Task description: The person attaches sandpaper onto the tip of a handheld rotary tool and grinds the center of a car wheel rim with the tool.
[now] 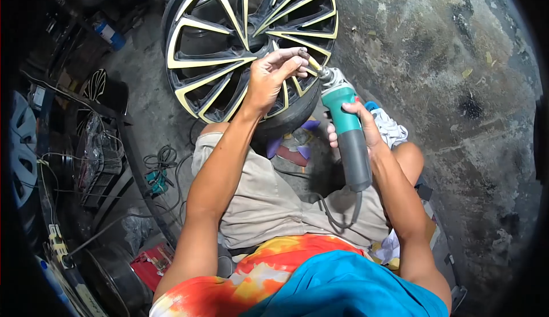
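My right hand is wrapped round a teal and black electric die grinder, thumb along its side. The grinder points up and away, its cord trailing from the rear end. A slim yellowish bit with a dark end sticks out of its metal nose. My left hand pinches around this bit, fingers partly hiding it. Beneath the left hand is a black alloy wheel rim with pale yellow spoke faces, tilted up in front of my knees. The rim rests on a dark round support, partly hidden.
Purple and red pieces lie between my feet. A white cloth is by my right knee. Cables and a small teal tool lie on the floor at left. A metal rack, more wheels and a blue can stand farther left.
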Demonstrator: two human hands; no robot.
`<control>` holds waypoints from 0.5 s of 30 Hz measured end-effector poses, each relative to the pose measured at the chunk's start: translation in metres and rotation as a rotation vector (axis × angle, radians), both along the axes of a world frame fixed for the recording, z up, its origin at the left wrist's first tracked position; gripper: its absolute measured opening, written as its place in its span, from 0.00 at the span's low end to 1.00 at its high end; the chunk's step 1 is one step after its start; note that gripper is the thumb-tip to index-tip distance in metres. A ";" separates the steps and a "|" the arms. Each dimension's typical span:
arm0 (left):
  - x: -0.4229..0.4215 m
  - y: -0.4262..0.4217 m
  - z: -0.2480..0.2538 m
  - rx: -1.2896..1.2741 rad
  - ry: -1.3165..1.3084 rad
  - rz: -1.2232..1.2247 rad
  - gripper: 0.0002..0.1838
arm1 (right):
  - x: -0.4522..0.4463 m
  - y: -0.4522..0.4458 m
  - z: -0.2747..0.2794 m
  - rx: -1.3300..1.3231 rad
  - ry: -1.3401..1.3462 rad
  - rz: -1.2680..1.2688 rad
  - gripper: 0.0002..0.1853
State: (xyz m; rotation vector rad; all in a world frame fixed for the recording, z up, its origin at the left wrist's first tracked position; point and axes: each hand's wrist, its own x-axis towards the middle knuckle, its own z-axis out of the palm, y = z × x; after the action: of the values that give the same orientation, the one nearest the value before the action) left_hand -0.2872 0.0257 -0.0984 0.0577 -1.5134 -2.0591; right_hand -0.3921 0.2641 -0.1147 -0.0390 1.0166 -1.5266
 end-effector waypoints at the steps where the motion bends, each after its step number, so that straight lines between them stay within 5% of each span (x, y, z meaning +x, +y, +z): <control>1: 0.001 -0.001 0.001 0.003 0.003 0.010 0.13 | -0.005 -0.003 -0.001 -0.033 -0.036 0.047 0.34; 10: 0.004 0.020 0.018 -0.209 0.105 0.215 0.12 | 0.009 -0.013 -0.014 -0.186 -0.102 0.117 0.33; 15: 0.021 0.034 0.034 -0.166 0.097 0.280 0.13 | 0.041 -0.015 0.001 -0.135 0.250 0.051 0.24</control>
State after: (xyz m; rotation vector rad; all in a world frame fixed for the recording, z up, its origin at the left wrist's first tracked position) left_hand -0.2660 0.0597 -0.0648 0.0986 -1.5170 -1.6888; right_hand -0.3508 0.2489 -0.1139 -0.3557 1.0984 -1.5681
